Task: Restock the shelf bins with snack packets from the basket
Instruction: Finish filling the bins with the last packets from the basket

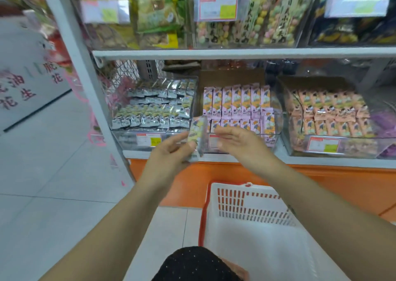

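Red characters 油, 花生, perhaps 脆花, on white board [20, 49] at left.

A white basket [246, 205] with a red rim is seen at lower centre, its wall patterned with rows of slots. The single packet [198, 134] at centre frame is coloured yellow with dark marks, though it is blurred. On the lower shelf, silver packets [154, 111] with yellow-green print are seen at left, pink packets [235, 103] with orange panels in the middle, and peach packets [327, 113] with dark figures at right. The price labels [149, 140] are white with a red strip and a yellow patch. The shelf base [321, 184] is coloured orange. Black cloth [192, 263] dotted with pale specks is shown at the bottom edge.
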Available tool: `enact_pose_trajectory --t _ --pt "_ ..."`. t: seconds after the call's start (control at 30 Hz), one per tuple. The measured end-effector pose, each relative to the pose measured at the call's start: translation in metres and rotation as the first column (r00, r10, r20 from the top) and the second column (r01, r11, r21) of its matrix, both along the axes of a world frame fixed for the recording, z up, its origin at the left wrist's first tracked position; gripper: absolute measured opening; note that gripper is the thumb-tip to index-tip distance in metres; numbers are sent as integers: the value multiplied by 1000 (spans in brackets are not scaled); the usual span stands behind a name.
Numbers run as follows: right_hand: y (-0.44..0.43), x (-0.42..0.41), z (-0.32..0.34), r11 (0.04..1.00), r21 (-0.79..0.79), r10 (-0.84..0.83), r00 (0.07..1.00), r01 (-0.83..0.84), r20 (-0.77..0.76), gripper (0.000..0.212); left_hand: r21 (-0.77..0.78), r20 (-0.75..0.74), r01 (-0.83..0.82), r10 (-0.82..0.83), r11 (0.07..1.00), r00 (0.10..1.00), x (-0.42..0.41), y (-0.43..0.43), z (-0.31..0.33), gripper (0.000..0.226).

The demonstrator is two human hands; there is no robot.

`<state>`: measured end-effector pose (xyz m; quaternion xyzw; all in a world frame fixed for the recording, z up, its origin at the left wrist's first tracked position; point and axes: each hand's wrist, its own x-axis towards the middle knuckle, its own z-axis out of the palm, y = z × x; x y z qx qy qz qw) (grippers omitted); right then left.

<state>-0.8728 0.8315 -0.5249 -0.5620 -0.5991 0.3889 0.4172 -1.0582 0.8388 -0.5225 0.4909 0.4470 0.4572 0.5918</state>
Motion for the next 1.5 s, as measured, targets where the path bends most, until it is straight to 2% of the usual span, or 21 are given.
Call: enact_pose_trajectory --t 0.03,0.07,0.1,0.17,0.2,0.23,0.3,0.43,0.57,0.73,0.83,0.9,0.97,1.0,1.07,1.1,1.17,1.27,1.4,1.5 --pt "9 3 -3 999 30 12 962 -21 273 37 15 -41 -48 49 999 998 -6 11 2 29" --pt "16 7 -7 998 30 25 868 -46 495 46 45 -104 -90 94 995 990 -11 23 4 34" --pt "21 10 -12 998 6 44 751 -63 659 53 84 -168 -124 137 989 976 -16 35 5 39" --pt "28 15 -23 996 -55 87 527 -77 846 61 174 -289 -180 225 968 931 -21 58 9 43" --pt "30 16 -27 995 -66 95 460 -80 883 63 210 -343 -195 258 958 903 -22 69 12 44" --pt "31 16 -29 995 -64 93 432 -80 897 63 232 -393 -201 281 952 876 -22 80 13 46" --pt "32 18 -29 994 -61 93 422 -88 902 66 241 -454 -212 303 947 838 -19 98 12 47" --pt "33 20 -30 989 -98 134 379 -113 916 72 244 -482 -266 355 933 802 -4 124 9 45" --pt "33 21 -30 988 -101 138 367 -120 920 74 301 -515 -281 404 911 756 6 141 6 36" --pt "36 22 -34 988 -85 127 362 -130 924 74 370 -674 -210 417 905 609 8 150 2 32" --pt "36 24 -35 987 -78 125 381 -137 916 74 396 -715 -181 426 900 554 9 146 0 36" --pt "35 28 -37 985 -40 106 401 -169 910 73 508 -626 -212 526 835 575 10 132 -4 35" --pt "28 35 -43 973 21 90 462 -230 882 68 653 -451 -229 613 722 649 11 107 -14 31" --pt "23 42 -50 964 61 79 495 -261 866 65 699 -390 -205 605 685 694 13 93 -22 29" --pt "10 55 -70 951 111 67 543 -289 837 58 718 -401 -90 516 691 757 19 68 -48 27" --pt "3 60 -84 956 95 84 568 -278 819 54 689 -457 -18 454 724 765 21 59 -66 27" --pt "-14 70 -114 977 -64 178 605 -205 776 46 576 -615 160 296 802 731 25 48 -103 27" --pt "-38 85 -164 935 -338 325 630 -103 705 41 315 -827 432 21 845 562 26 43 -152 32" --pt "-63 102 -224 773 -634 499 649 -33 575 42 38 -928 590 -190 807 320 36 40 -191 41" --pt "-73 112 -264 640 -769 582 653 0 484 43 -94 -946 644 -269 760 180 42 40 -208 52"
